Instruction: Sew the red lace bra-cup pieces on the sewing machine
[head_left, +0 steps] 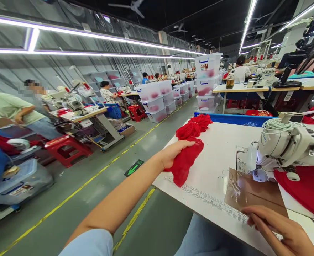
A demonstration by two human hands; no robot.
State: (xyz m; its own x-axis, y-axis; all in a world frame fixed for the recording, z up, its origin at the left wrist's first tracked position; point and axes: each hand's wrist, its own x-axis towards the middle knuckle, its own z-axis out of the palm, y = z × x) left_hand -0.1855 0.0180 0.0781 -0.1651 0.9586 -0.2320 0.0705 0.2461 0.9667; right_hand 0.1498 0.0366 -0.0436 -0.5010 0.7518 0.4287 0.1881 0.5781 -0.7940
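Observation:
My left hand (174,153) reaches out to the table's left edge and is closed on a piece of thin red cloth (187,165), which lies crumpled over the white tabletop. Just beyond it rests a tied bundle of the same red fabric (193,128). Near the table's front edge, my right hand (282,227) has its fingers bent together; whatever they hold, if anything, is hidden. In front of that hand is a white sewing machine (287,145) with a brown plate (258,192) beside its needle area. More red cloth (306,188) lies under the machine's right side.
A printed ruler scale (212,201) runs along the table's front edge. To the left is an aisle with yellow floor lines (93,174), red stools (67,151) and stacked clear bins (153,103). Other people sit or stand at machines. A black fan (293,67) stands at right.

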